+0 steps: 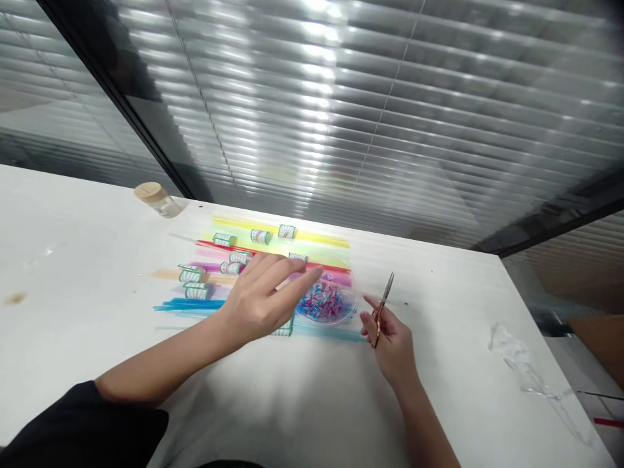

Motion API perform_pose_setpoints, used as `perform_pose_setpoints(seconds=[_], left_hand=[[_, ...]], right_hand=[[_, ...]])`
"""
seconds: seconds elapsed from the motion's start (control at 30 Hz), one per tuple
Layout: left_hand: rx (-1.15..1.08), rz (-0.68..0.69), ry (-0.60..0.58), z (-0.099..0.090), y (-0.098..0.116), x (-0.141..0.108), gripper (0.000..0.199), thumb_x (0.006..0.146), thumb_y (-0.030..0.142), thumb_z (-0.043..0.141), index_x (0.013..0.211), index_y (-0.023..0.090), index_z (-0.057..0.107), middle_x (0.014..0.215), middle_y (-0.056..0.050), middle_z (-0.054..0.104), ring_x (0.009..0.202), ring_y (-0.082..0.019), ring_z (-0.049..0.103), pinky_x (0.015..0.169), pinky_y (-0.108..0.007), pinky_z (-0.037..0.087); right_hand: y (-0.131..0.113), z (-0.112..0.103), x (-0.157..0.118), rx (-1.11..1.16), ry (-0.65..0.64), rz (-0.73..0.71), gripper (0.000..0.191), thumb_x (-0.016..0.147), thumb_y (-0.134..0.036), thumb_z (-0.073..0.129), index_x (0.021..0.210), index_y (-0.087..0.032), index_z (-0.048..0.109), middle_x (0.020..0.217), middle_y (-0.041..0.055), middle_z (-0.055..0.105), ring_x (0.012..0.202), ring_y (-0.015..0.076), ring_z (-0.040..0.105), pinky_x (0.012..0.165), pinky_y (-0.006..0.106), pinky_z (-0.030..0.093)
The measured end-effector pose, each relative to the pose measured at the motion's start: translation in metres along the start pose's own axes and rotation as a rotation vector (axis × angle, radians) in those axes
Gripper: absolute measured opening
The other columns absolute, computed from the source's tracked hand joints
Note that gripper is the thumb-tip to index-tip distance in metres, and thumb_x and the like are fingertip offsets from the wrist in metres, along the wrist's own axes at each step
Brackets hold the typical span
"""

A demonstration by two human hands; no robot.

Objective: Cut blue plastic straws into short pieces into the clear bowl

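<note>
My right hand (392, 341) holds a pair of small copper-coloured scissors (384, 305), fingers in the handles and blades pointing up and away. To its left is a round clear dish (351, 313) containing many short pink, blue and purple cut pieces (322, 299). My left hand (266, 292) reaches over the dish's left rim, its fingers stretched out and apart, with nothing visible in them. Beneath that hand lie bundles of long thin coloured strips, among them blue strips (188, 304), red strips (331, 267) and yellow strips (322, 238). Part of the bundles is hidden by my left hand.
Several green-and-white paper labels, such as one label (195, 290), wrap the bundles. At the far edge stands a clear jar with a tan lid (151, 192). Crumpled clear plastic (511, 348) lies at right on the white table (453, 390). Window blinds (312, 97) rise behind.
</note>
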State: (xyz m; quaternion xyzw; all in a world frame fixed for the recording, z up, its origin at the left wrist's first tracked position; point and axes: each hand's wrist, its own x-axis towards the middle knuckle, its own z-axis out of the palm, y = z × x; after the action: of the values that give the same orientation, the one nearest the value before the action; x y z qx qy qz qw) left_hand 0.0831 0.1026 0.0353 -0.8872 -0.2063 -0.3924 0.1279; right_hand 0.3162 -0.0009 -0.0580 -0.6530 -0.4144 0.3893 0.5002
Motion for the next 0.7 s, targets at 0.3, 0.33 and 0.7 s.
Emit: perform_pose_setpoints(seconds=[0.3,0.33,0.7], left_hand=[[0.219,-0.272,-0.044,-0.002,-0.018,-0.063,0.019,0.086,0.016,0.062,0.105,0.02,0.062,0.088,-0.005,0.067,0.074,-0.018,0.062,0.065,-0.031,0.044],[0.217,-0.294,-0.037,0.0,-0.017,-0.071,0.018,0.086,0.016,0.063,0.104,0.021,0.062,0.087,-0.005,0.067,0.073,-0.018,0.062,0.065,-0.031,0.044],[0.106,-0.401,-0.029,0.003,-0.011,-0.1,0.022,0.083,0.012,0.066,0.103,0.021,0.063,0.085,-0.004,0.066,0.073,-0.018,0.062,0.066,-0.032,0.044]], right_hand=[[-0.006,-0.013,-0.008,-0.338,0.208,-0.144,0.032,0.074,-0.042,0.077,0.096,-0.019,0.078,0.062,-0.0025,0.061,0.055,0.0167,0.056,0.085,0.045,0.052],[-0.006,-0.012,-0.01,-0.342,0.219,-0.171,0.029,0.074,-0.04,0.077,0.096,-0.02,0.079,0.06,-0.004,0.06,0.053,0.0152,0.054,0.095,0.051,0.047],[0.001,-0.021,-0.031,-0.495,0.266,-0.266,0.04,0.072,-0.039,0.08,0.107,-0.021,0.076,0.058,-0.0025,0.063,0.048,0.0165,0.057,0.066,0.039,0.061]])
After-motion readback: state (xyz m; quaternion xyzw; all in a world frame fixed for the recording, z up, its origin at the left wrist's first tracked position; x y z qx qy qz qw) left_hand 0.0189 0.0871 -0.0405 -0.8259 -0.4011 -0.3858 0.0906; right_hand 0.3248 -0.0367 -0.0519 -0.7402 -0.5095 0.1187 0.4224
